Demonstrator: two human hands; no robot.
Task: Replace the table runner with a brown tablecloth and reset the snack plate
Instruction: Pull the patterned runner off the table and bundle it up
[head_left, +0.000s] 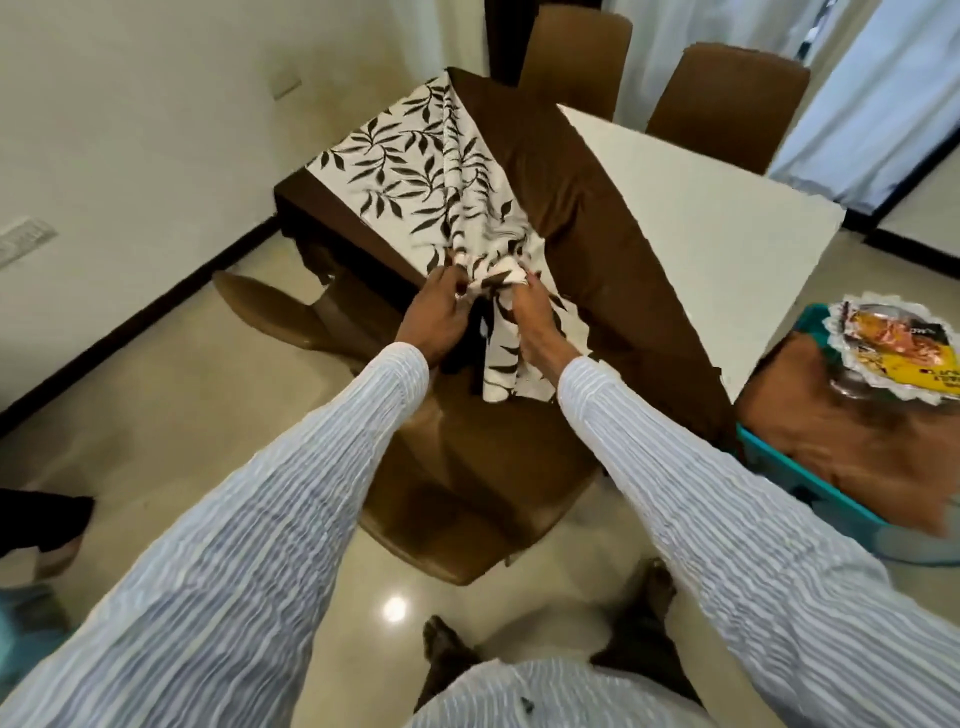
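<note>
Your left hand (434, 314) and right hand (535, 317) both grip the bunched near end of the leaf-print table runner (415, 171), fingers curled round the gathered cloth. The runner's far part lies flat across the brown tablecloth (566, 208), reaching the table's far-left edge; its near end hangs over the near edge between your wrists. The tablecloth covers the left part of the white table (691, 208), and its right border runs diagonally across the bare top. The snack plate (893, 348) sits on a folded brown cloth (831, 441) in a teal basket (779, 467), just beside the table's near-right corner. A brown chair (467, 519) stands directly below your hands; two chairs (727, 104) line the far side. Open floor (182, 405) lies to your left.
</note>
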